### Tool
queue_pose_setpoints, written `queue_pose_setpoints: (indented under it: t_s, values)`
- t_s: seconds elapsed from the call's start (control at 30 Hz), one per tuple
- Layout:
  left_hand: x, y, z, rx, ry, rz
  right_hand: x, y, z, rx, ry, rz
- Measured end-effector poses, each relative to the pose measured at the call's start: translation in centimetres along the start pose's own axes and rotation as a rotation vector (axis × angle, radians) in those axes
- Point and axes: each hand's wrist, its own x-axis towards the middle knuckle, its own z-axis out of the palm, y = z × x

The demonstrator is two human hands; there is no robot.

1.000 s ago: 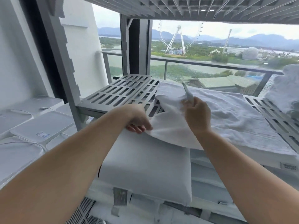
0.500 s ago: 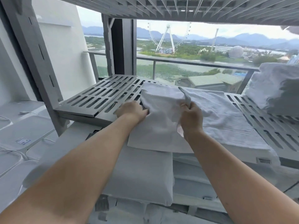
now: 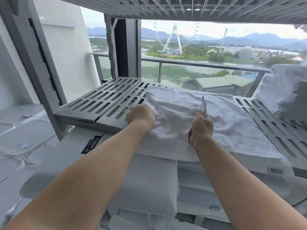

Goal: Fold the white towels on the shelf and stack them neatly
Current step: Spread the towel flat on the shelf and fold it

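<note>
A white towel (image 3: 229,123) lies spread across the grey slotted shelf (image 3: 106,103), its front edge hanging over the shelf's lip. My left hand (image 3: 141,116) grips the towel's left edge, fingers curled under the cloth. My right hand (image 3: 201,128) pinches a fold near the towel's middle, with a corner of cloth sticking up above the fist. The left part of the towel is doubled over between the two hands. A crumpled heap of white towels (image 3: 285,90) sits on the shelf at the far right.
Another slatted shelf (image 3: 199,9) hangs close overhead. A grey upright post (image 3: 33,67) stands at left. White pillows (image 3: 149,185) and packaged bedding lie below the shelf; white lidded boxes (image 3: 25,135) sit lower left. A balcony railing (image 3: 199,63) is behind.
Both hands have carried the towel's left part forward onto the shelf. My left hand went from below the shelf edge up onto it. The view has shifted left.
</note>
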Motion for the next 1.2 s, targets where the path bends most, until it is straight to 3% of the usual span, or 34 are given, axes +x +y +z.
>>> queue_pose_setpoints:
  t_s: [0.13,0.33,0.4,0.53,0.6,0.73,0.93,1.03,1.1,1.2]
  values:
    - [0.0,-1.5,-1.3,-0.043,0.121,0.038,-0.4,0.4,0.0,-0.067,-0.052,-0.076]
    - [-0.1,-4.1,-1.9,-0.1,0.098,-0.014,-2.4,1.2,0.0,-0.245,-0.174,-0.441]
    - [-0.1,-4.9,-1.9,-0.13,0.086,-0.023,-3.1,1.2,-0.5,-0.367,-0.314,-0.605]
    - [0.6,-6.4,-2.6,-0.333,0.122,-0.023,-4.4,0.7,-1.5,-0.818,-0.805,-1.066]
    - [0.9,-7.3,-3.0,-0.457,0.151,-0.05,-4.4,1.2,-2.2,-1.017,-0.902,-1.184]
    - [0.8,-8.1,-2.8,-0.599,0.163,-0.009,-4.3,2.2,-3.6,-1.17,-0.782,-1.082]
    - [0.2,-5.7,-1.4,-0.63,-0.064,0.301,-5.3,0.9,-4.3,-0.958,-0.681,-1.114]
    - [0.5,-4.8,-0.8,-0.367,-0.165,0.346,-5.1,-0.1,-5.0,-0.918,-0.63,-1.286]
    - [0.7,-4.6,-0.9,-0.157,-0.157,0.38,-4.9,0.2,-5.8,-1.011,-0.71,-1.373]
    - [0.7,-3.7,-1.2,-0.015,-0.078,0.438,-4.8,1.1,-6.7,-1.083,-0.872,-1.293]
